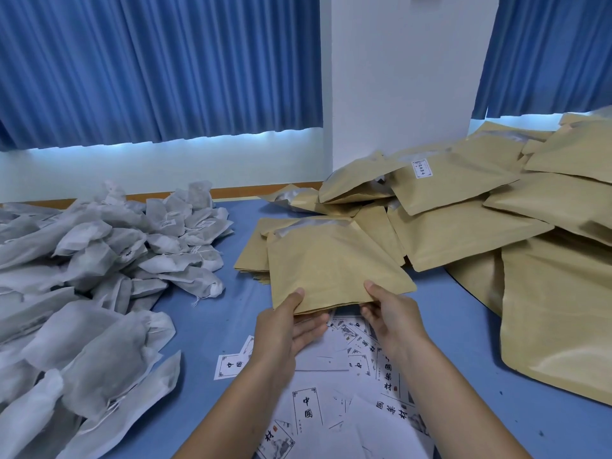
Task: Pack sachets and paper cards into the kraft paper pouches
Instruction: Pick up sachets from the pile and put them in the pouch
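Kraft pouch (334, 263) at 12 o'clock, above stack (251, 256). My left hand (284, 329) and right hand (387, 316) pinch its near corners, thumbs on top, likely squaring it for filling. Sachets (99, 260) 9 o'clock, cards (308, 409) 6.

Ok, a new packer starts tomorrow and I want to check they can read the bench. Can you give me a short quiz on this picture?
1. True or false: the left hand and right hand both pinch one pouch by its near edge.
2. From the person's view, where are the sachets piled? A) left of the pouch B) right of it C) on top of it
3. Fill in: the cards lie spread on the table, partly ______ the hands.

Key: 1 true; 2 A; 3 under.
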`<state>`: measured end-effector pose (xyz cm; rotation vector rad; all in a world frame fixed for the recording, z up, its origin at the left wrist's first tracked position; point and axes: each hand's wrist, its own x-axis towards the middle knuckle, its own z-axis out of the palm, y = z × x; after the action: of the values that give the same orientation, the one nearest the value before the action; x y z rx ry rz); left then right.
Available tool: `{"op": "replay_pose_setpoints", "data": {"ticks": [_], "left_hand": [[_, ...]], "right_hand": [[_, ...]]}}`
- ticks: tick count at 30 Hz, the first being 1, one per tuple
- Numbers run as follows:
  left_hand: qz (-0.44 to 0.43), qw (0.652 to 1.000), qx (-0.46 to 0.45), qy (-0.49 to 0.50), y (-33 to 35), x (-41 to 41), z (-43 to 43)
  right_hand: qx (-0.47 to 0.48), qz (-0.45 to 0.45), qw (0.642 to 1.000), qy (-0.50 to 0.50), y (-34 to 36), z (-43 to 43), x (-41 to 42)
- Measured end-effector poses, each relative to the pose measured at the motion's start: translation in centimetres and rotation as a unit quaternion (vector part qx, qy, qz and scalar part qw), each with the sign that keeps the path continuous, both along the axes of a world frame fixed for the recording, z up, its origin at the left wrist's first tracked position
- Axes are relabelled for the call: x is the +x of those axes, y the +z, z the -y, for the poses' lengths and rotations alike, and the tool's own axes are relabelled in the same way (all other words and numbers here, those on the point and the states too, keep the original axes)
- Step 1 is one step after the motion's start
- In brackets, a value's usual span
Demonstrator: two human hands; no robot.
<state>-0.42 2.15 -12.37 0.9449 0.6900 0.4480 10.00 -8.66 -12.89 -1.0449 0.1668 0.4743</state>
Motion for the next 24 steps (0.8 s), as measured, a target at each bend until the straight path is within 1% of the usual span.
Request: {"op": "replay_pose_setpoints", "data": {"ticks": [8, 11, 14, 18, 20, 24], "left_hand": [[-0.002, 1.000, 0.015, -0.025, -0.3, 0.2, 0.2], [0.010, 1.000, 0.018, -0.014, -0.5, 0.3, 0.4], [0.025, 0.999, 0.035, -0.007, -0.8, 0.4, 0.4], [0.035, 0.997, 0.062, -0.030, -0.8, 0.5, 0.8], [0.024, 0.996, 0.077, -0.039, -0.7, 0.6, 1.1], [-0.007, 0.994, 0.105, -0.033, -0.9, 0.7, 1.5]], "right_hand": [[0.040, -0.014, 0.999, -0.034, 0.2, 0.5, 0.2], [0.056, -0.013, 0.998, -0.032, 0.3, 0.3, 0.0], [0.061, -0.013, 0.998, -0.007, 0.3, -0.3, -1.0], [0.038, -0.016, 0.995, 0.092, -0.1, -1.5, -3.2], [0.022, 0.001, 0.992, 0.123, -0.1, -1.8, -4.0], [-0.012, 0.030, 0.994, 0.103, -0.2, -1.9, -4.1]]}}
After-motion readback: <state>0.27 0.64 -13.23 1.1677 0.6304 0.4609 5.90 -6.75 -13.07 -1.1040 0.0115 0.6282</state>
